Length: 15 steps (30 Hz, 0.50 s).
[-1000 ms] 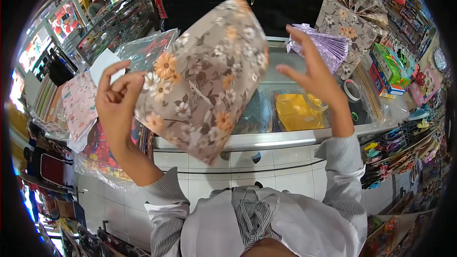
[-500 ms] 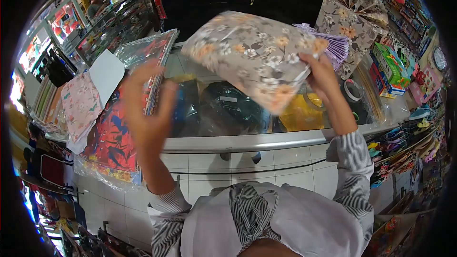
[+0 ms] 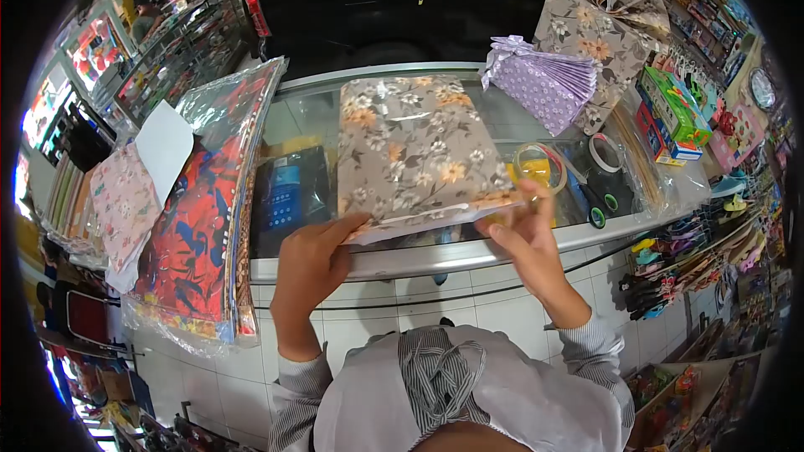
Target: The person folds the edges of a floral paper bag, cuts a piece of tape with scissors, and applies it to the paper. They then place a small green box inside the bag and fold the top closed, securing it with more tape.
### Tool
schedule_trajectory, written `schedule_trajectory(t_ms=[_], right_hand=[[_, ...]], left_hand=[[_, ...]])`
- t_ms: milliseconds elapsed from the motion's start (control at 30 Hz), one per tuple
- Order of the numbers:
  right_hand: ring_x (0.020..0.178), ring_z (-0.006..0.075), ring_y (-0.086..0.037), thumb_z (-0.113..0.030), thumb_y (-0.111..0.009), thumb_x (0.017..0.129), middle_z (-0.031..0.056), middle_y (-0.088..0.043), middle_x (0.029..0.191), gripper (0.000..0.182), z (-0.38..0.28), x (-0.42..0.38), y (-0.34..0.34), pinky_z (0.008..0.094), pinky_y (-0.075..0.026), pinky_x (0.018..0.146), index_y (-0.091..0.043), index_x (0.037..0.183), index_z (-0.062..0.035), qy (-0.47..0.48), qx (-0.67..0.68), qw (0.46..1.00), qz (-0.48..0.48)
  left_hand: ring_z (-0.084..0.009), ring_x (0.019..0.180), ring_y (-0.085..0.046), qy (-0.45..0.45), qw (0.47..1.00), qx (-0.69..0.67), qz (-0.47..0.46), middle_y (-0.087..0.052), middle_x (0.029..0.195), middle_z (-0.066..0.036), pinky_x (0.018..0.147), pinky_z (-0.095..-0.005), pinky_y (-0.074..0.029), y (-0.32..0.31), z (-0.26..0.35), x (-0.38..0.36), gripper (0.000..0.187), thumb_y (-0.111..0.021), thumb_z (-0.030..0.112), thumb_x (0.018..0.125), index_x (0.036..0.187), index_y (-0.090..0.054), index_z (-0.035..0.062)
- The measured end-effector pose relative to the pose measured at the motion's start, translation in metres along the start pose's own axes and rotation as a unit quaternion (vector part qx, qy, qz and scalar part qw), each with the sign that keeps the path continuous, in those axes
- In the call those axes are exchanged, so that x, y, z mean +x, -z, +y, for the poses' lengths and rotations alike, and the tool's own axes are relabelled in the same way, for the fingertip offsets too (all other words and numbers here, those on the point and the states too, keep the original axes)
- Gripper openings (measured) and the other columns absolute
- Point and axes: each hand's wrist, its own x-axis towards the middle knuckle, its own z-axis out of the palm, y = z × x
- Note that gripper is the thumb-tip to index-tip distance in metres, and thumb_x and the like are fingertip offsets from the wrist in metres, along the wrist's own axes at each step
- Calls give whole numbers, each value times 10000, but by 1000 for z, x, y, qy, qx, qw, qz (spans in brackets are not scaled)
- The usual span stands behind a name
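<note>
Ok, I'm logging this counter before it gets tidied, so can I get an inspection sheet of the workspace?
Surface: glass counter with a metal front edge, goods showing under the glass.
Job's things: floral parcel lying flat on the glass, its near edge at the counter's front.
Clutter: purple fan, tape rolls, scissors, bagged paper stack, a second floral wrap.
Grippers: left hand and right hand both touch the parcel's near edge.
Cables: nothing seen.
Surroundings: black car beyond the counter, stocked shop shelves on both sides.
</note>
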Motion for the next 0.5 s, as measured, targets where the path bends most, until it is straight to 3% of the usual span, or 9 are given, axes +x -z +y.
schedule_trajectory(t_ms=[33, 100, 133, 233, 267, 367, 400, 500], right_hand=[[1335, 299, -354, 62, -607, 846, 161, -241, 1454, 655, -2, 0, 2, 446, -374, 1072, -241, 1358, -120, 100, -132, 986, 12], [1342, 322, -348, 65, -627, 825, 185, -259, 1446, 666, -10, -2, 3, 459, -349, 1085, -272, 1356, -123, 287, -383, 877, 37], [1312, 319, -409, 6, -670, 808, 183, -395, 1373, 577, -15, -1, 1, 496, -315, 1102, -388, 1301, -100, 316, -458, 828, 63], [1208, 310, -517, -49, -690, 809, 145, -561, 1209, 427, -31, 0, 3, 526, -303, 1102, -506, 1194, -54, 193, -547, 811, -77], [1080, 296, -594, -66, -670, 807, 106, -643, 1069, 310, -26, 1, 4, 493, -358, 1079, -582, 1103, -29, 175, -549, 812, -94], [1019, 300, -616, -36, -628, 801, 105, -656, 1064, 275, -8, 3, 10, 427, -411, 1053, -618, 1075, -25, 186, -555, 794, -165], [1041, 271, -621, -22, -607, 787, 102, -659, 1068, 263, -7, 0, 8, 377, -452, 1012, -638, 1048, -23, 194, -559, 792, -153], [1125, 266, -599, -20, -617, 841, 96, -658, 1130, 266, -5, -7, 8, 459, -394, 1064, -644, 1103, -55, 176, -552, 801, -147]], left_hand=[[-300, 744, -657, 17, 1000, 11, -8, -703, 906, -105, 656, -378, -509, 5, 1, -2, 453, -554, -47, 668, 1081, -674, 96], [-260, 705, -662, -22, 999, 27, 23, -707, 839, -81, 621, -358, -498, 9, 3, -4, 385, -628, -11, 665, 1025, -695, 106], [-251, 703, -666, -34, 999, 25, 30, -708, 830, -74, 619, -353, -499, 11, 3, -5, 381, -654, 0, 658, 1021, -697, 109], [-246, 823, -679, -4, 999, -40, 22, -712, 910, -58, 719, -364, -515, 10, -4, -17, 412, -724, 30, 627, 1027, -697, 124], [-247, 884, -684, 16, 997, -72, 14, -713, 954, -54, 771, -372, -522, 9, -7, -17, 430, -746, 39, 615, 1032, -697, 130], [-281, 1125, -608, -59, 997, -15, -50, -667, 1153, -53, 978, -440, -447, 7, -13, -9, 495, -778, 54, 575, 1053, -693, 153], [-301, 1266, -501, -25, 995, -34, -87, -579, 1314, -54, 1087, -491, -331, 4, -23, -13, 547, -803, 94, 543, 1072, -692, 179], [-342, 1283, -478, 19, 994, -33, -101, -555, 1344, -107, 1110, -478, -290, 6, -3, -8, 598, -732, 19, 535, 1115, -688, 157]])
